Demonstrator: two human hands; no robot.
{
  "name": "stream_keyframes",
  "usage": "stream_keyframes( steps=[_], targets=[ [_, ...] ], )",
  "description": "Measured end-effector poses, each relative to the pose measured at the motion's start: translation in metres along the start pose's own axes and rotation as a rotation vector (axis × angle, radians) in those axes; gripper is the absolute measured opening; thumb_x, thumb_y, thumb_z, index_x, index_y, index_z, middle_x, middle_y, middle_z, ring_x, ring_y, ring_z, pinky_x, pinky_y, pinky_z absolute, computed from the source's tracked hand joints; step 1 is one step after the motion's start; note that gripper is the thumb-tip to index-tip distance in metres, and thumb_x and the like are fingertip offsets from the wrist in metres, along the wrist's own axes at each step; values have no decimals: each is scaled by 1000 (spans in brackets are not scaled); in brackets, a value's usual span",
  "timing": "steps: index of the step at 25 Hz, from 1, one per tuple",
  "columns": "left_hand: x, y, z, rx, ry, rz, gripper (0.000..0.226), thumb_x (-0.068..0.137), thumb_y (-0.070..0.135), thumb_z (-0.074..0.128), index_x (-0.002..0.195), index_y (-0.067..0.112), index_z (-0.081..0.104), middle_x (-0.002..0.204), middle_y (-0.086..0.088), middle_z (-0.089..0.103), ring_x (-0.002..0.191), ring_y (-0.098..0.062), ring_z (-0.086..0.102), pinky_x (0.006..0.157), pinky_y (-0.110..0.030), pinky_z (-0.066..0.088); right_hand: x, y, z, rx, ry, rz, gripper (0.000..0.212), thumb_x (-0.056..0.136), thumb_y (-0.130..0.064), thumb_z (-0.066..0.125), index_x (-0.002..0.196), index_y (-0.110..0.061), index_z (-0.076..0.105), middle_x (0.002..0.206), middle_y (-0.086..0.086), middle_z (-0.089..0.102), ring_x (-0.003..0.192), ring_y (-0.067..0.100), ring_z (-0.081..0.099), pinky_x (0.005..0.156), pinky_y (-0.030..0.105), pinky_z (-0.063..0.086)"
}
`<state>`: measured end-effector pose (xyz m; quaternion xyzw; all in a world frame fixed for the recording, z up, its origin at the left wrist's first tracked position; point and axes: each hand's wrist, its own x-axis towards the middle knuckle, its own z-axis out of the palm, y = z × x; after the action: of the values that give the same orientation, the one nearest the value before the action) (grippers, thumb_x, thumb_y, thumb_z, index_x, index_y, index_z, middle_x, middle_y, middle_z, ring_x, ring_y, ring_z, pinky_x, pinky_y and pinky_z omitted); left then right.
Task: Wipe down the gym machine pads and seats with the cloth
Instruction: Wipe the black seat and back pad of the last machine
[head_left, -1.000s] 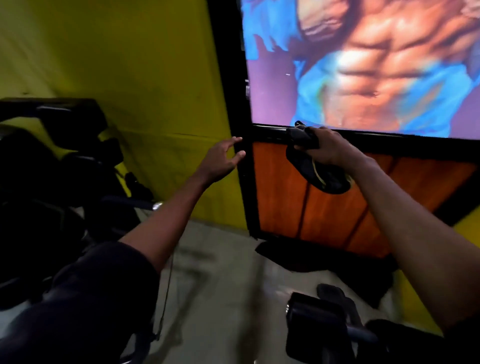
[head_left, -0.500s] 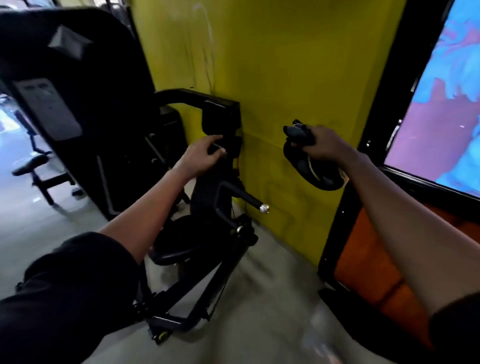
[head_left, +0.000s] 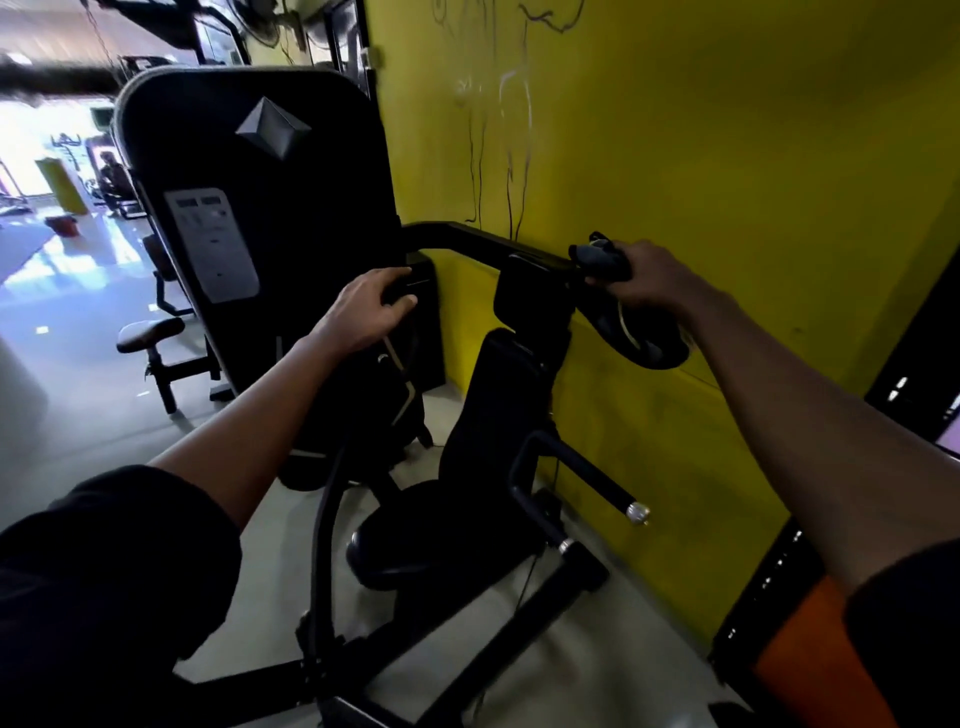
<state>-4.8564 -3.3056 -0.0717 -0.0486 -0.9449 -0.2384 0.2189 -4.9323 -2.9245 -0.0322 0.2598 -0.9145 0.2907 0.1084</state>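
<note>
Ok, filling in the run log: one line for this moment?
right hand holds cloth | left hand at machine, hold unclear | cloth beside top pad

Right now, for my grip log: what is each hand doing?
Left hand: fingers curled by the dark machine; grip cannot be told.
Right hand: grips the cloth.

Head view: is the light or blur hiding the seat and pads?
Head view: glare blows out the floor at left; the black machine sits in shadow, so seat and back pad merge with little edge; the dark cloth in the right hand is equally murky; motion blur smears the top-left corner; wide-angle bending at the borders.
</note>
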Motion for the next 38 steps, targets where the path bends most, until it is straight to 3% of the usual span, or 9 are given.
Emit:
stream_keyframes(
  steps=[4,12,14,17,22,25,32,38],
  targets=[
    [48,-43,-10,-19,-27,45,56,95,40,58,145,19,46,146,-8,50,136,-23,44,114,-44,35,53,-12,25,-12,42,28,46,94,-30,68,137,-16,58,112,11,65,102,31,63,75,35,45],
    [154,-109,30,-63,-152,91,63,93,45,56,148,18,41,148,-11,46,135,-28,44,111,-51,38,146,24,70,-76,50,149,50,90,-43,66,134,-20,58,109,16,60,96,36,61,72,36,44],
    [180,-122,50,-78,-172,100,67,91,49,55,148,18,40,149,-12,44,137,-29,42,113,-52,35,174,40,82,-92,45,171,61,83,-54,61,136,-24,55,114,17,57,101,39,60,77,39,48],
    [220,-138,87,-79,-202,116,64,96,42,56,151,17,36,152,-12,40,140,-29,37,116,-51,30,219,65,103,-111,54,204,58,91,-41,65,143,-23,48,124,20,49,112,39,53,94,50,49],
    [281,-151,141,-171,-279,132,66,94,43,55,152,18,34,155,-11,37,143,-28,33,117,-50,29,282,109,134,-203,50,230,62,89,-38,67,145,-29,43,122,19,47,108,41,55,90,49,51],
    [310,-159,178,-185,-300,133,60,98,33,57,152,18,34,155,-10,37,143,-27,32,118,-45,28,305,129,153,-325,42,251,66,87,-29,65,148,-29,38,129,20,45,105,44,54,82,48,52],
    [353,-171,274,-161,-358,146,61,98,33,59,151,14,36,153,-12,40,142,-28,35,115,-42,31,319,165,207,-662,-36,336,68,84,-29,67,146,-32,38,146,14,37,123,43,44,99,53,39],
    [353,-199,369,-209,-505,34,68,89,44,68,142,11,41,138,-13,51,129,-32,49,100,-41,44,340,168,225,-788,44,364,77,76,-36,71,145,-32,36,139,12,44,118,41,49,94,52,43]
  ],
)
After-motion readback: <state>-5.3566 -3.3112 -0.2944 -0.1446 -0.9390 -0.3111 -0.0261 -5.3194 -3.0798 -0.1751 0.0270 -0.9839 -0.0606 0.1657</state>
